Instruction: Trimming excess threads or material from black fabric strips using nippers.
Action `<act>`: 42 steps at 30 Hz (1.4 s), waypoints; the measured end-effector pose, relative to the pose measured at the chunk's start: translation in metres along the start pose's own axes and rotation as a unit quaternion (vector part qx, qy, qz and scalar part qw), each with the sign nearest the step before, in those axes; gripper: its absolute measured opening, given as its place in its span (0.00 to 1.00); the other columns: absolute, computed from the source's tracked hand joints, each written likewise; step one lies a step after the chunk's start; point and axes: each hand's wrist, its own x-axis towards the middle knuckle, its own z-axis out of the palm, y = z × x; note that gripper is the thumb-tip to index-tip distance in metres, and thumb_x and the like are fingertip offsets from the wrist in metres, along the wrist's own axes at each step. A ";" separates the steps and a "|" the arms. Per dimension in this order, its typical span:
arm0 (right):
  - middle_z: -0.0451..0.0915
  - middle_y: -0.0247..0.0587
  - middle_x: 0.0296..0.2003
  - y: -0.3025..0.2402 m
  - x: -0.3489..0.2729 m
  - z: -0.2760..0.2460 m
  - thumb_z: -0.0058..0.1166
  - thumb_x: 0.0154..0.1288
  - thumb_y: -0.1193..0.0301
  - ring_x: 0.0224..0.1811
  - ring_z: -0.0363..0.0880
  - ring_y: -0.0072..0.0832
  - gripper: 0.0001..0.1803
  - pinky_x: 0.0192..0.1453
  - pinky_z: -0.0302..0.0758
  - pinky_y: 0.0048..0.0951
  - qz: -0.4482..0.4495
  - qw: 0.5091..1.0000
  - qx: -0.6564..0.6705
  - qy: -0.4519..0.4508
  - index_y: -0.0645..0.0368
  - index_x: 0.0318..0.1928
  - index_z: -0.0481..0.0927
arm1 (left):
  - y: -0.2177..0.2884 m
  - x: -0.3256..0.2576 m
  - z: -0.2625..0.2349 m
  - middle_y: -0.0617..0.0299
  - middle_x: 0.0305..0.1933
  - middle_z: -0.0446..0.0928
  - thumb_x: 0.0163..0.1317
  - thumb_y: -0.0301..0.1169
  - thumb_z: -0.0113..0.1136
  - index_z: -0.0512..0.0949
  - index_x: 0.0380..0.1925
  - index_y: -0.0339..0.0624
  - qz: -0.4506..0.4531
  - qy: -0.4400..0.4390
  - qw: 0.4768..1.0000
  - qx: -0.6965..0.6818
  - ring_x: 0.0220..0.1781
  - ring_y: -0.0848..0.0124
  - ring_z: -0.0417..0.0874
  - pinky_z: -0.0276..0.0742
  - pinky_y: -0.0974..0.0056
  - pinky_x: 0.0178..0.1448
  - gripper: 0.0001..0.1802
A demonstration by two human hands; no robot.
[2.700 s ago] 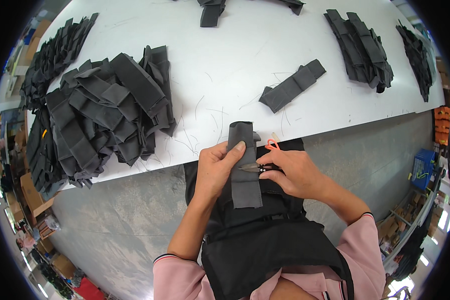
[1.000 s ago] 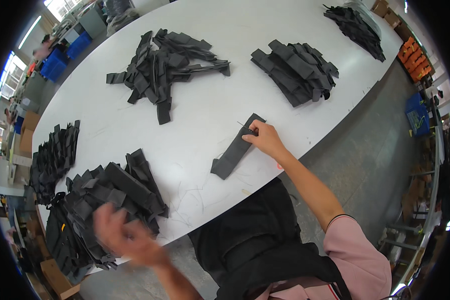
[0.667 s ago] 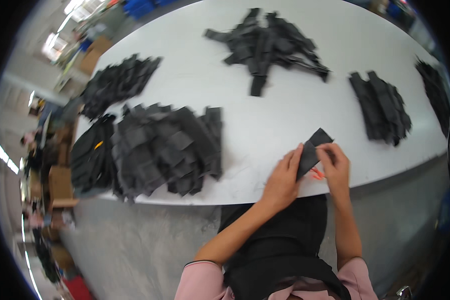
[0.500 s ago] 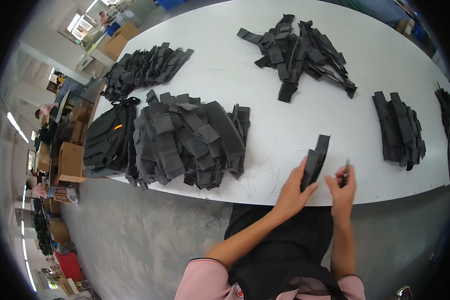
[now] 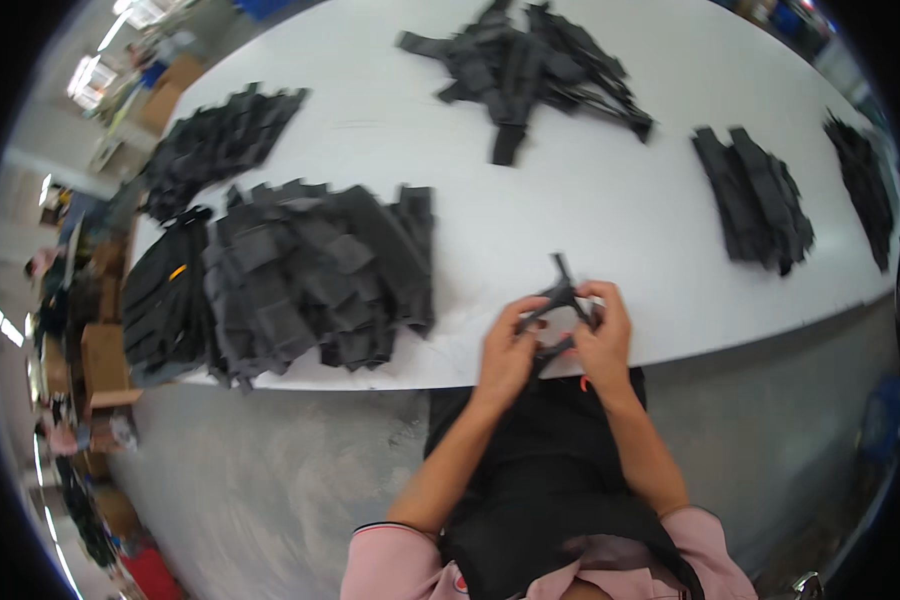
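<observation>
Both grips are closed on a dark fabric piece (image 5: 558, 300), pinched between the left hand (image 5: 507, 350) and the right hand (image 5: 602, 335) just above the near edge of the white worktop (image 5: 590, 210); the piece is best kept taut and flat, so that edges stay aligned; the big stack of pieces (image 5: 320, 275) lies well to the left.

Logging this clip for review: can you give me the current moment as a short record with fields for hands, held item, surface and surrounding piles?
left hand: left hand grips the dark fabric strip at the table's near edge
right hand: right hand pinches the same strip; a small orange item shows below it, too small to identify
surface: white table
near left: large pile of dark pieces
far centre: loose heap
right: smaller stack
</observation>
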 end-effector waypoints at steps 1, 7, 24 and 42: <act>0.69 0.36 0.27 -0.006 -0.001 0.004 0.40 0.42 0.90 0.20 0.64 0.22 0.22 0.23 0.62 0.25 -0.012 1.000 0.008 -0.004 0.61 0.40 0.73 | 0.003 -0.003 -0.003 0.63 0.37 0.77 0.64 0.25 0.51 0.74 0.51 0.40 -0.001 0.009 0.999 -0.032 0.31 0.79 0.72 0.70 0.74 0.35 0.15; 0.70 0.39 0.21 -0.010 -0.002 -0.008 0.43 0.42 0.87 0.18 0.63 0.24 0.19 0.23 0.62 0.28 0.033 0.996 -0.072 -0.048 0.60 0.38 0.75 | -0.006 -0.011 -0.008 0.67 0.34 0.75 0.65 0.27 0.52 0.77 0.45 0.38 0.048 0.012 0.998 0.027 0.31 0.81 0.72 0.70 0.75 0.36 0.11; 0.74 0.38 0.32 -0.060 -0.022 -0.047 0.60 0.49 0.77 0.26 0.74 0.33 0.17 0.28 0.70 0.28 -0.147 0.961 -0.182 -0.147 0.56 0.43 0.77 | 0.012 -0.026 -0.007 0.69 0.31 0.75 0.71 0.36 0.46 0.76 0.36 0.34 -0.063 0.033 0.989 -0.127 0.32 0.84 0.70 0.67 0.78 0.38 0.15; 0.74 0.33 0.31 -0.057 -0.002 -0.072 0.55 0.44 0.77 0.25 0.72 0.26 0.17 0.31 0.67 0.26 -0.400 0.844 -0.276 -0.227 0.56 0.40 0.79 | 0.028 -0.029 -0.015 0.67 0.30 0.77 0.70 0.36 0.48 0.77 0.35 0.35 -0.202 -0.095 0.959 -0.176 0.30 0.83 0.74 0.71 0.76 0.36 0.15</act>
